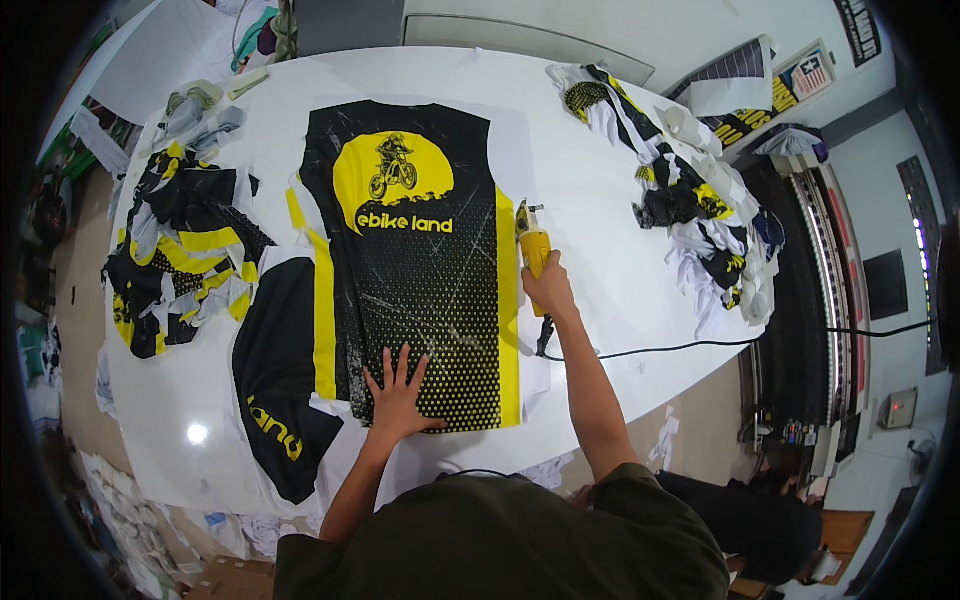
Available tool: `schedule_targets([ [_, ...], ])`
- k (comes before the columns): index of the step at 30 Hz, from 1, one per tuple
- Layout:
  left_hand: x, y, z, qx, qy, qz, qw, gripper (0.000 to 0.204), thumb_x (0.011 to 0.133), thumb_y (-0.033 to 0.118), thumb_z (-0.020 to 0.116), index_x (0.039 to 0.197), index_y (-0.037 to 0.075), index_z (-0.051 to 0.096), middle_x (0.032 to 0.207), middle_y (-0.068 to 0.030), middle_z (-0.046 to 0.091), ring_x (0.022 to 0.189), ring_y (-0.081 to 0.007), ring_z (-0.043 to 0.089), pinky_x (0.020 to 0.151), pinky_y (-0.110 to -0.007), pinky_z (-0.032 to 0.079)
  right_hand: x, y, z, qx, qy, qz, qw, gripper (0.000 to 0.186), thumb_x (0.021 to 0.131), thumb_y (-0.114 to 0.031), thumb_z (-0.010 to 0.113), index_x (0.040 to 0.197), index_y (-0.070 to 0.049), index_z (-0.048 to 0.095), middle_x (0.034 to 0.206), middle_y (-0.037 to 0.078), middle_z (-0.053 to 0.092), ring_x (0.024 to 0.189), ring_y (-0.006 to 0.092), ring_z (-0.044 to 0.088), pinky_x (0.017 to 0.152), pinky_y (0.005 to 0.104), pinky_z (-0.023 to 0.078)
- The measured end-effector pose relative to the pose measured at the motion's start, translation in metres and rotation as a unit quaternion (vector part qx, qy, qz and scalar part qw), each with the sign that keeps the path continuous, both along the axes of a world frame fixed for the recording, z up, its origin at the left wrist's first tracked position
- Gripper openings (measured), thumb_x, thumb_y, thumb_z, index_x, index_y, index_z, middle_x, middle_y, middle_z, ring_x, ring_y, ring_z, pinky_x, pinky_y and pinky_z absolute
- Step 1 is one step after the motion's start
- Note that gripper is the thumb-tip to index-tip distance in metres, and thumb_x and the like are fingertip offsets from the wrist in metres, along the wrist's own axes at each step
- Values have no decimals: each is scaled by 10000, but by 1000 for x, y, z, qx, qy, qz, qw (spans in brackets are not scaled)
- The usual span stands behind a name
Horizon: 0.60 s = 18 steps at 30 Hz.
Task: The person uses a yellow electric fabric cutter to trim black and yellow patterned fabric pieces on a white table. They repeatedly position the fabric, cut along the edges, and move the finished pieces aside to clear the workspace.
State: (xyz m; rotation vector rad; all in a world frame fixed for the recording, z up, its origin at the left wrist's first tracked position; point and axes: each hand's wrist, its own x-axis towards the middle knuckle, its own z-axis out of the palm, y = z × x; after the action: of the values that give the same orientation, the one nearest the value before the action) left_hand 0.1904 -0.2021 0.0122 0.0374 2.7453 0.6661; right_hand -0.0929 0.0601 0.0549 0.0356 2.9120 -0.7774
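Observation:
A black and yellow printed jersey panel lies flat on the white table, with a rider on a motorbike in a yellow disc near its top. My left hand presses on its lower part, fingers spread. In my right hand is a yellow electric fabric cutter, its metal head beside the panel's right yellow edge. A black cord runs from the cutter's lower end to the right. Left of the panel, partly against it, lies a black sleeve piece with yellow lettering.
Heaped black, yellow and white fabric scraps cover the table's left side. Another scrap pile runs along the right edge. The cord crosses the table toward a large long machine. Another person is at the lower right.

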Motion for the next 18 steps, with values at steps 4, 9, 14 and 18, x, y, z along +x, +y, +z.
schedule_targets([
  [4,-5,1,12,-5,-20,10,1000,1426,458,710,908,1654,242,289,1742,-159,89,1591,-461,-11,1152,-805,-7,-46,-8,-1,8,0,1,1000,595,867,-335,704,1199,56,403,1011,384,684,925,534,700,805,557,585],
  [9,1,1,3,-3,24,19,1000,1427,443,713,913,1650,279,288,1734,-157,127,1589,-462,35,1148,-811,17,-97,-22,6,15,0,1,1000,588,860,-304,676,1235,70,422,1059,359,696,978,502,709,855,536,590],
  [14,4,-3,4,-10,24,13,1000,1417,453,701,918,1650,297,277,1735,-144,129,1584,-470,64,1149,-817,55,-119,-2,6,7,-19,32,999,649,866,-347,707,1266,69,408,1090,379,685,995,512,704,852,532,588],
  [18,14,-9,14,-41,-1,3,999,1411,455,683,927,1648,290,284,1732,-142,136,1580,-476,71,1141,-827,98,-98,39,13,33,-68,110,991,664,877,-327,711,1323,47,393,1110,364,685,1012,505,699,861,529,581],
])
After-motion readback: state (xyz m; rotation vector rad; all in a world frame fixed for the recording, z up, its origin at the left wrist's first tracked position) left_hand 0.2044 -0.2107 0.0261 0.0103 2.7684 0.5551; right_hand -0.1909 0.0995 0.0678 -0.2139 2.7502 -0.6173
